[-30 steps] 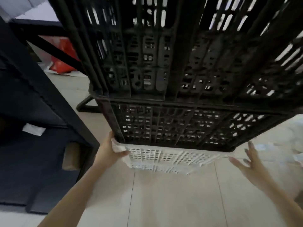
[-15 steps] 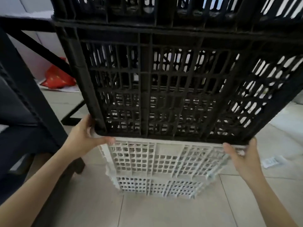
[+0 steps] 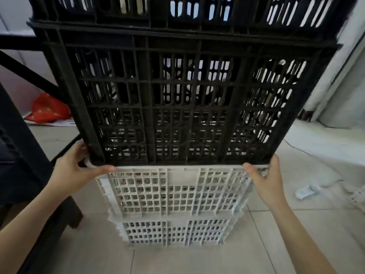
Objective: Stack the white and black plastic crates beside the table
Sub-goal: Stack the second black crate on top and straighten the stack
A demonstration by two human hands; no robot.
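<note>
A: What are the hands doing?

B: The left hand [image 3: 76, 171] grips the left corner of the upper white crate [image 3: 177, 189], at its rim, thumb on the front. The right hand [image 3: 265, 178] grips the right corner the same way.

A: And the crates?

B: Two white ones are stacked on the tiled floor [image 3: 197, 260]. The black crate [image 3: 177, 99] sits on top, another black one above it. The dark desk [image 3: 21, 155] stands just at left.

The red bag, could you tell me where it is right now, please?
In the head view, the red bag lies on the floor at the left, behind the black crate and above the left hand.
</note>
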